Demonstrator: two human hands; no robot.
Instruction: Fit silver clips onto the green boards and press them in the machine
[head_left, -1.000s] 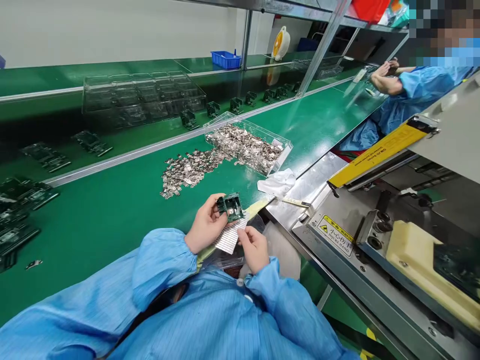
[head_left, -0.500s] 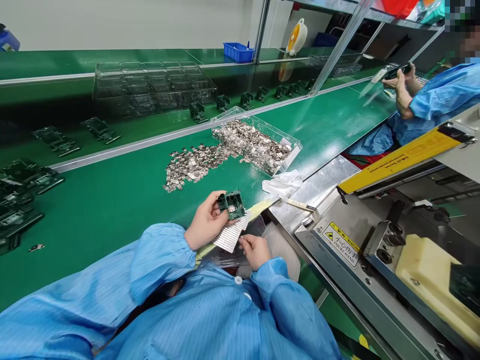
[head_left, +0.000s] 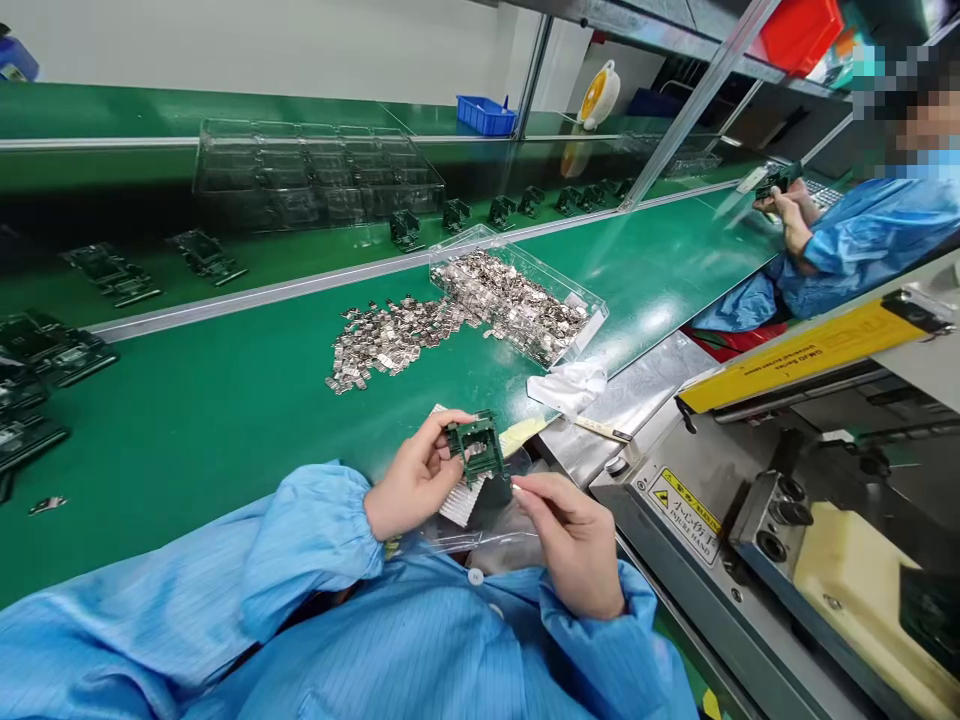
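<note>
My left hand (head_left: pixel 411 484) grips a dark green plastic frame (head_left: pixel 491 455) with a square opening, tilted up in front of my chest. Beneath it a ribbed white sheet (head_left: pixel 459 506) sticks out, partly hidden by the hand and frame. My right hand (head_left: pixel 577 545) has thumb and forefinger pinched on a tiny white piece (head_left: pixel 516 488) at the frame's lower right corner; whether piece and frame touch I cannot tell. Beyond my hands, small metal parts (head_left: pixel 386 345) lie heaped on the green bench, spilling from a clear plastic box (head_left: pixel 592 325) full of more.
Dark green assemblies (head_left: pixel 49 345) sit at the left, with several more along the back rail. A clear compartment tray (head_left: pixel 319 175) stands behind. A white cloth (head_left: pixel 568 388) lies near a machine (head_left: pixel 675 520) on my right. Farther right, a co-worker (head_left: pixel 862 235) handles a dark part.
My right hand has come up from below the white sheet to the frame's corner, now pinching a tiny white piece. My left hand has turned the frame and moved slightly right.
</note>
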